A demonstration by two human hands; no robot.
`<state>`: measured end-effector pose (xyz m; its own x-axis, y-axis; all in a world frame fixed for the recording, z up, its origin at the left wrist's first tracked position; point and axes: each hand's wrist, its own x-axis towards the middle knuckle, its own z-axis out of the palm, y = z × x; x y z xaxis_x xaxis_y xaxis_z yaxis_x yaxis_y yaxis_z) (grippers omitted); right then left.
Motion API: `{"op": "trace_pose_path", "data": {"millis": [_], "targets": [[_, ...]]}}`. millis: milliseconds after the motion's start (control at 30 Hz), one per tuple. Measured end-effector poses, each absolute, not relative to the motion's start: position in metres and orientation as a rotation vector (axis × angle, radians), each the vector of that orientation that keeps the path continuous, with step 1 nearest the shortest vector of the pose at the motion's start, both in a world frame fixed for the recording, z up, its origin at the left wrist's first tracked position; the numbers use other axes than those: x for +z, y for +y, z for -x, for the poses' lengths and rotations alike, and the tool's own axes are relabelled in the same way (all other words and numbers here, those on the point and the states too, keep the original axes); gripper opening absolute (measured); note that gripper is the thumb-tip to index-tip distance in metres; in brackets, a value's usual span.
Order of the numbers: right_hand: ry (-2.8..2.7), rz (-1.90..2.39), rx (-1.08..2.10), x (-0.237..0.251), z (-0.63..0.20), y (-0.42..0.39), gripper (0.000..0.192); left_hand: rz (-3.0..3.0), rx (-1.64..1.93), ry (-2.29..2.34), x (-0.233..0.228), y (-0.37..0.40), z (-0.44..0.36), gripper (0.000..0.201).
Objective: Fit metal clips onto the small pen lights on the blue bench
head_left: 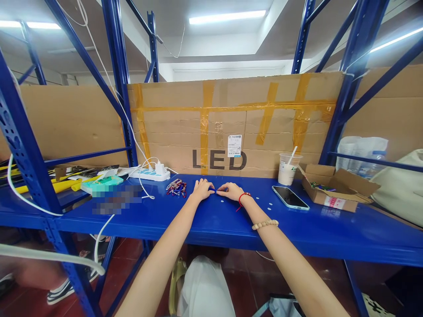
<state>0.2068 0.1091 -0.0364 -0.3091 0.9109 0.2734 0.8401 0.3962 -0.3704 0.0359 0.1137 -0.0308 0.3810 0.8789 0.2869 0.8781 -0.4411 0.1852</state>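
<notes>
My left hand (202, 190) rests low over the blue shelf top, its thumb and fingertips closed together. Facing it, my right hand (231, 192) is bent into a pinch, with a red string bracelet at the wrist. A small dark blue piece (212, 189) shows between the two sets of fingertips; its kind is too small to make out. Left of my left hand lies a pile of small shiny red, blue and silver pieces (176, 188). Several small pale discs (270, 204) are scattered on the shelf to the right of my right hand.
A phone (291, 197), a plastic cup with a straw (287, 169) and an open cardboard box (330, 198) stand to the right. A power strip (150, 175) with white cables lies back left. A cardboard sheet (172, 132) walls the back; blue posts (120, 79) frame the sides.
</notes>
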Motion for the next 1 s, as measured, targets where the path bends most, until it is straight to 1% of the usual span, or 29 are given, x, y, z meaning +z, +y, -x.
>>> {"op": "trace_pose_path", "data": {"millis": [100,233,367,500,600,700,833,1000], "targets": [[-2.229,1.47,0.215,-0.037,-0.207,0.108,0.027,-2.592,0.561,1.656,-0.031,0.114,-0.036,0.02],[-2.153,1.468,0.177,-0.037,-0.208,0.108,0.016,-2.529,0.613,1.648,-0.031,0.117,-0.039,0.024],[-2.04,1.439,0.212,-0.037,-0.207,0.111,0.015,-2.421,0.708,1.639,-0.029,0.119,-0.044,0.038],[-1.902,1.351,0.337,-0.039,-0.205,0.116,0.019,-2.278,0.813,1.661,-0.027,0.12,-0.046,0.053],[-1.806,1.28,0.44,-0.039,-0.202,0.118,0.021,-2.195,0.857,1.704,-0.026,0.118,-0.044,0.06],[-1.711,1.207,0.535,-0.037,-0.199,0.119,0.026,-2.123,0.911,1.718,-0.026,0.117,-0.043,0.062],[-1.602,1.107,0.639,-0.035,-0.199,0.12,0.033,-1.975,1.023,1.627,-0.025,0.118,-0.043,0.062],[-1.544,0.995,0.712,-0.036,-0.202,0.123,0.03,-1.789,1.089,1.478,-0.025,0.118,-0.043,0.058]]}}
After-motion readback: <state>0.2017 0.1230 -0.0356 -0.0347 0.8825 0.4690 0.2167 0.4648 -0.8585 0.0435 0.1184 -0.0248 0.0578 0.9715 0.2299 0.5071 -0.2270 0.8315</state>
